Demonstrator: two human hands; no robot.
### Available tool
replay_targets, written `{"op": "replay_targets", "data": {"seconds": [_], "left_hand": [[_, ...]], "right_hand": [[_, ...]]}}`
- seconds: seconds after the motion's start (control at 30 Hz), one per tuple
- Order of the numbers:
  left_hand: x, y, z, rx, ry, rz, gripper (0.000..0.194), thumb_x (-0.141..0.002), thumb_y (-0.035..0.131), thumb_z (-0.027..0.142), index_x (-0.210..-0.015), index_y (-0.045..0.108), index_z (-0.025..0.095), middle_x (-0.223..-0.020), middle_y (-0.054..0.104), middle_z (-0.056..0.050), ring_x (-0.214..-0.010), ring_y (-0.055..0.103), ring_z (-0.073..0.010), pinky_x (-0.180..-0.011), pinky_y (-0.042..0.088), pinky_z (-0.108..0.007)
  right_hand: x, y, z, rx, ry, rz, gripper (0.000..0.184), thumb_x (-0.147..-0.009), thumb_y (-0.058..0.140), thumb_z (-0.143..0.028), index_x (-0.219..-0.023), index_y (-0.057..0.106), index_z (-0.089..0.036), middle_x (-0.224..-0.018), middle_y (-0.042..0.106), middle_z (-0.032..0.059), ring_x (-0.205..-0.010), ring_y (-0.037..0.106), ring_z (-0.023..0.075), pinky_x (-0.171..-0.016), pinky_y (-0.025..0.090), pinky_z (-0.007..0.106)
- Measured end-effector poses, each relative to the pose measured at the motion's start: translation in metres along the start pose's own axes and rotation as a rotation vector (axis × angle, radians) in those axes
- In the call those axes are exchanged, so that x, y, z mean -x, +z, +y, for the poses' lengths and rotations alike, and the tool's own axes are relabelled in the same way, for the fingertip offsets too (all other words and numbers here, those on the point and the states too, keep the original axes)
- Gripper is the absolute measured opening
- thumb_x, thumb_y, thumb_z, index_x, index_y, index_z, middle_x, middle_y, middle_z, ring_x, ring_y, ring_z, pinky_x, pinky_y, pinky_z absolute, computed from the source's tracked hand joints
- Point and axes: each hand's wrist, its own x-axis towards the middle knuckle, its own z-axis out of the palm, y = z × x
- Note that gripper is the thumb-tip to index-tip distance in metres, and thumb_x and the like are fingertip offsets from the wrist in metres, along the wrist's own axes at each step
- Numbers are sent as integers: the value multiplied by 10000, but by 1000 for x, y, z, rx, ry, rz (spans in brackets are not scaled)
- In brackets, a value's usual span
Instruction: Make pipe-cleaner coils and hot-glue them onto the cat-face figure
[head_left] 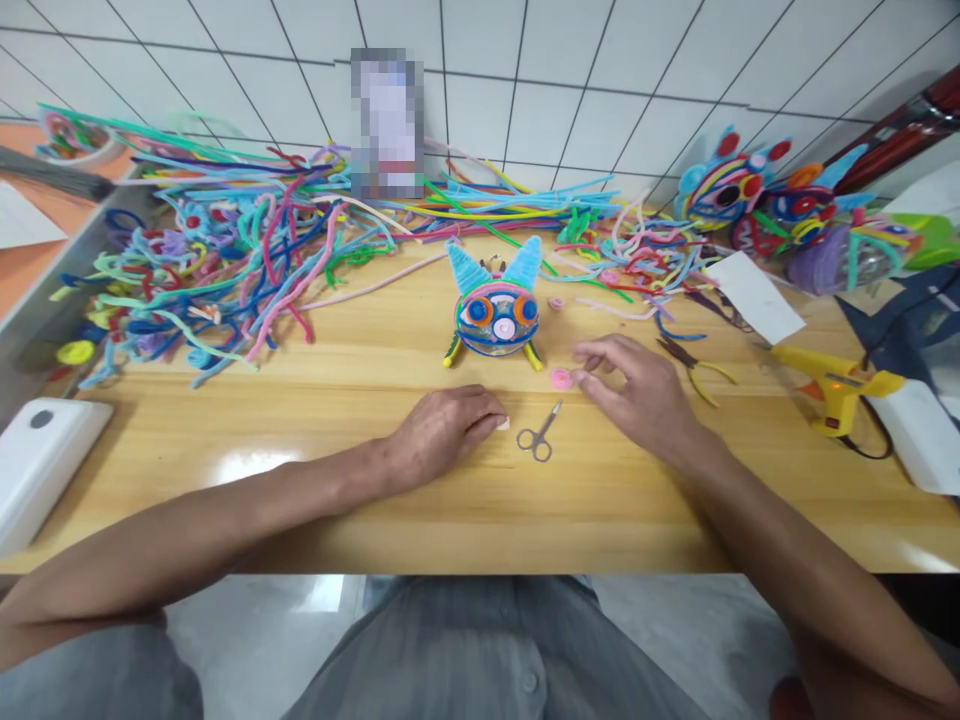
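Note:
My left hand (451,428) rests on the table with its fingers pressed together on a small pale piece (504,423), too small to name. My right hand (637,388) hovers over the wood, thumb and fingers apart, with nothing between them. Just left of its thumb lies a pink pipe-cleaner coil (561,379). Small metal scissors (537,440) lie between my hands. Beyond them stands a pipe-cleaner animal figure (498,320) with blue pointed ears, blue-and-orange eyes, a pink nose and yellow-green feet. A second small pink coil (556,303) lies beside it.
Tangled pipe cleaners (217,260) fill the left back, and straight ones (525,205) run along the wall. On the right are pliers (697,370), a yellow glue gun (836,390), a white card (756,297) and more figures (724,190). A white box (52,470) sits front left.

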Motion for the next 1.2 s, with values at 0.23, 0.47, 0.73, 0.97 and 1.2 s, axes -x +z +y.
{"op": "replay_targets", "data": {"seconds": [0.23,0.47,0.73,0.97,1.2], "left_hand": [[-9,-3,17,681,-332,171,337,-927,714,501,-902,785,172,-828,767,-18,-725,644,-135,-705,515,-248],[-6,11,32,843,-368,220,378,-874,769,529,-908,775,152,-654,612,36,-586,459,-84,-584,410,-224],[-4,15,28,782,-251,188,300,-926,755,439,-910,782,141,-870,800,-55,-782,692,-154,-767,545,-267],[-6,19,25,630,-133,185,297,-986,700,397,-881,791,135,-825,796,-76,-749,710,-162,-723,531,-259],[-5,21,24,590,-57,180,369,-1014,668,485,-914,807,158,-841,801,-80,-762,725,-160,-741,552,-261]], "right_hand": [[9,16,-51,-377,233,-80,126,-925,703,-285,-1040,670,-247,-938,779,25,-785,725,175,-749,597,322],[19,36,-59,-566,331,-30,213,-965,706,-433,-878,683,-241,-765,718,11,-695,690,162,-670,579,303],[18,32,-56,-553,256,-104,108,-981,687,-329,-951,735,-237,-802,777,14,-701,727,155,-667,587,285],[21,30,-50,-599,253,-164,71,-969,684,-287,-956,732,-235,-823,789,11,-728,739,152,-694,605,284],[21,30,-47,-736,368,-241,129,-938,721,-341,-896,691,-223,-792,769,19,-694,710,152,-615,587,274]]}}
